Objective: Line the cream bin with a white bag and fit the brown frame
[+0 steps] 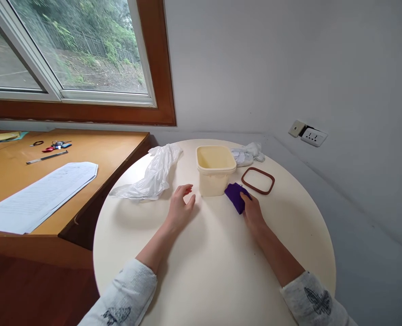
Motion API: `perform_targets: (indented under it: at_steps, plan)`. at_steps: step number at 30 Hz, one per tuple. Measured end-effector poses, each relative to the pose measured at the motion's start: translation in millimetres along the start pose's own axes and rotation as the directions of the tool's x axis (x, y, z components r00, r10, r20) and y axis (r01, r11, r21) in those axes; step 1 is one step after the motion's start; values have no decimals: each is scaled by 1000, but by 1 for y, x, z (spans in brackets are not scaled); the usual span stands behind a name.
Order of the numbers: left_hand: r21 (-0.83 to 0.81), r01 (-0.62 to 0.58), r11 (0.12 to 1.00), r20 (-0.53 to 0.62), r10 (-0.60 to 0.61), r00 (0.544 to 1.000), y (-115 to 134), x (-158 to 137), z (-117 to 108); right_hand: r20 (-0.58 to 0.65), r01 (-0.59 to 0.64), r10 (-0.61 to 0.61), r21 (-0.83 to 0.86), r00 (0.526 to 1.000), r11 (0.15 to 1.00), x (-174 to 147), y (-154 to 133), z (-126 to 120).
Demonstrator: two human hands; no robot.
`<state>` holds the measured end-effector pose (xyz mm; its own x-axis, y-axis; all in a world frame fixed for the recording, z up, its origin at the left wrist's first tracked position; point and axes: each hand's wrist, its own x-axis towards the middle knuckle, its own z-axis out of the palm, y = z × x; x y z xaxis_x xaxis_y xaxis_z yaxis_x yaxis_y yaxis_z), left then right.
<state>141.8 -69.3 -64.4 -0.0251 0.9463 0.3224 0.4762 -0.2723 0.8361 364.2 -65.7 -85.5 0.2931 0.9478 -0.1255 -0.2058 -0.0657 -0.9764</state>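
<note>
Purple cloth (235, 197), apparently folded, is pinched at its near right edge by the right hand (253, 210); the thumb is laid over it, while the remaining fingers are largely hidden. This edge hold is presumably adopted so that most of the fabric is left uncovered. The left hand (182, 206) is poised to the left of the cream container (212, 181), its fingers loosely curled, its thumb spread well apart from them, and nothing grasped; by this position the container is probably put within easy reach. The container is stood upright, mouth uppermost, likely for access from either side. The brown frame (254, 189) is laid flat beyond the right hand, and a clear plastic bag (156, 174) and a second bag (246, 155) are set farther out, seemingly as items not in use. Relative to the hands, the cloth is located at the right hand's fingertips, well apart from the left. It is seen beside the container's front right corner; whether the white table (214, 271) is touched by it cannot be told.
</note>
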Motion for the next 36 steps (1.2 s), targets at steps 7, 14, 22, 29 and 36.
perform_targets:
  at_steps: [7, 14, 22, 29, 36]
  plan:
    - [-301, 67, 951, 178, -13, 984, 7, 8, 23, -9, 62, -62, 332, 998, 941, 21, 0, 14]
    - [-375, 64, 925, 119, -21, 993, 16, -5, 10, -47, 27, -17, 218, 999, 976, -11, -10, 16]
    - [-216, -49, 975, 128, 78, 989, 29, -26, -6, -52, -77, 85, 141, 995, 987, -60, -20, -14]
    - [-338, 8, 941, 152, 46, 987, 19, -14, -10, -125, -70, 98, 212, 987, 975, -50, -19, -19]
    - [-505, -5, 863, 297, 179, 938, 27, -19, -1, -11, -66, 70, 233, 997, 970, -56, -14, -10]
